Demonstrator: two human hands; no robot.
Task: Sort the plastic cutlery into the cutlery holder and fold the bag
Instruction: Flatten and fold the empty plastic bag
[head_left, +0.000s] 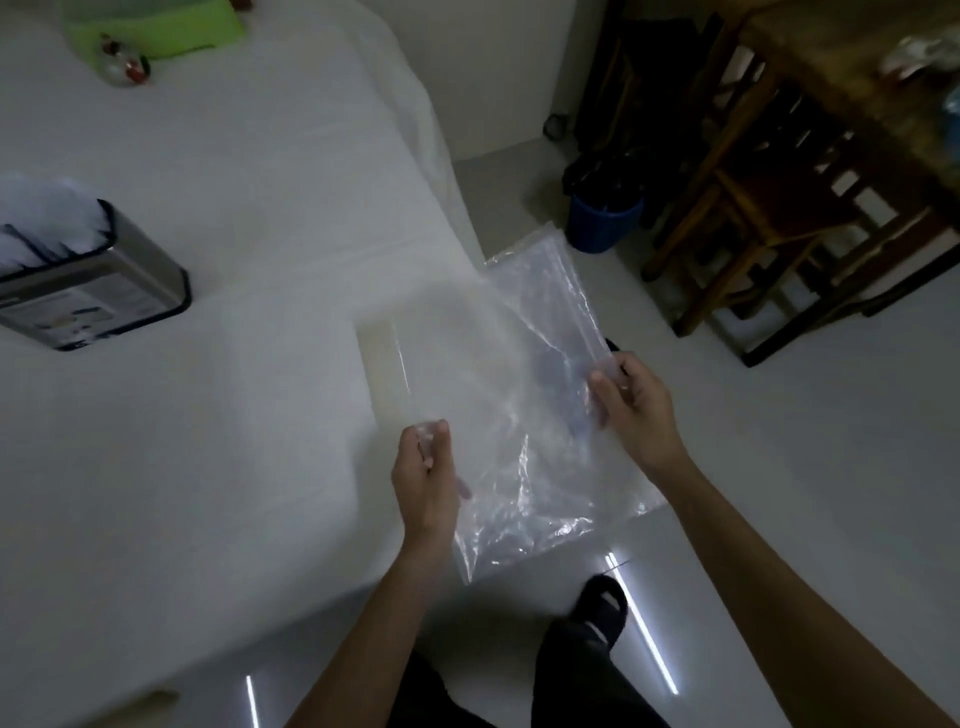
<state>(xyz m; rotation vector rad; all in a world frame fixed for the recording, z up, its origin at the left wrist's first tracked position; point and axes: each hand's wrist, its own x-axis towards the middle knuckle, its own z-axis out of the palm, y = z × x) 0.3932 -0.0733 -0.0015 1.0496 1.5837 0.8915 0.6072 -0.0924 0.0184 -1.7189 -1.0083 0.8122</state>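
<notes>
The clear, crinkled plastic bag (524, 415) is held in the air, spread between both hands over the corner of the white-covered bench (234, 364). The left hand (423, 478) pinches the bag's near edge between closed fingers (431, 434). The right hand (631, 405) grips the opposite edge, its fingers (602, 395) closed on the film. Well to the left of the fingers, the steel rectangular cutlery holder (98, 280) stands with white plastic cutlery (47, 218) in it.

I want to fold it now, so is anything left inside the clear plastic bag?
The clear plastic bag, held by the left hand and right hand, looks empty: only wrinkles and glare show through. The picture is blurred, so something small and clear could be missed.
</notes>
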